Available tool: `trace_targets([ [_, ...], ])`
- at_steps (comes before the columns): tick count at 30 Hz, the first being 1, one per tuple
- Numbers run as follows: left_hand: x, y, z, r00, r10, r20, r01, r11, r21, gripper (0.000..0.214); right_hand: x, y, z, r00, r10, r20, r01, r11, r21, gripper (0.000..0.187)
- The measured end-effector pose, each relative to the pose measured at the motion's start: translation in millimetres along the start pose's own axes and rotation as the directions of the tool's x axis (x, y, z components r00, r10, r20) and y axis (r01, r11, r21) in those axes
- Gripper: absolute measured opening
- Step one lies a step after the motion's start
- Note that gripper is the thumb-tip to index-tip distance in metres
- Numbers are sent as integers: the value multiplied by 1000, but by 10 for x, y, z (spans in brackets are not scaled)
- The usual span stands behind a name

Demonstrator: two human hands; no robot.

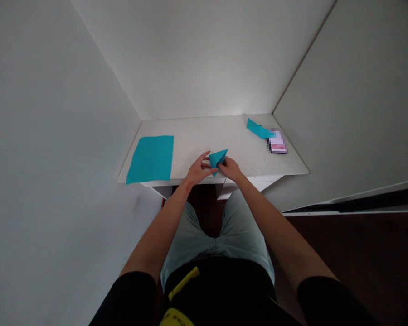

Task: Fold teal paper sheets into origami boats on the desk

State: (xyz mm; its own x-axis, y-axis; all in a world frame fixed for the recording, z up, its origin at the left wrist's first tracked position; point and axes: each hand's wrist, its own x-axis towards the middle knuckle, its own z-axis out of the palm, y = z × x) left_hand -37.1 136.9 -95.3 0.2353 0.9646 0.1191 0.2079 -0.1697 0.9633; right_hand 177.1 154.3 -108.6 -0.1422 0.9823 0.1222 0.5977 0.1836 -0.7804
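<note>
A small piece of folded teal paper (217, 157) stands out in pointed flaps over the front part of the white table. On its right side, my right hand (230, 168) grips it, with fingertips tucked at the fold's lower opening. My left hand (200, 169) is at its left, fingers spread apart and thumb reaching to the paper's lower tip. Whether the left fingers press on the paper is hard to make out. Part of the folded shape is hidden behind my fingers.
A flat teal sheet (151, 158) lies at the table's left, its lower corner past the front edge. At the back right, a folded teal strip (257, 129) touches a blurred phone-like object (278, 143). Walls close in the white table (204, 131) on three sides.
</note>
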Motion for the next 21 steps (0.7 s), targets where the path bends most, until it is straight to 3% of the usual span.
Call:
trace_targets([
  [4,3,0,-35,1000,-4,5,4,1000,-12,62,-18,-28,-20,998,-58,40,57,998,21,27],
  [10,-19,20,-33,998,60,-16,-59,998,22,63,-31,-64,-40,996,-30,78,36,996,-78,34],
  [14,35,0,-55,1000,25,-10,-25,997,-70,55,-22,-34,-33,995,-84,61,77,991,110,43],
  [21,70,47,-115,994,-83,-64,68,976,-207,40,9,0,-44,995,-101,25,79,890,449,47],
])
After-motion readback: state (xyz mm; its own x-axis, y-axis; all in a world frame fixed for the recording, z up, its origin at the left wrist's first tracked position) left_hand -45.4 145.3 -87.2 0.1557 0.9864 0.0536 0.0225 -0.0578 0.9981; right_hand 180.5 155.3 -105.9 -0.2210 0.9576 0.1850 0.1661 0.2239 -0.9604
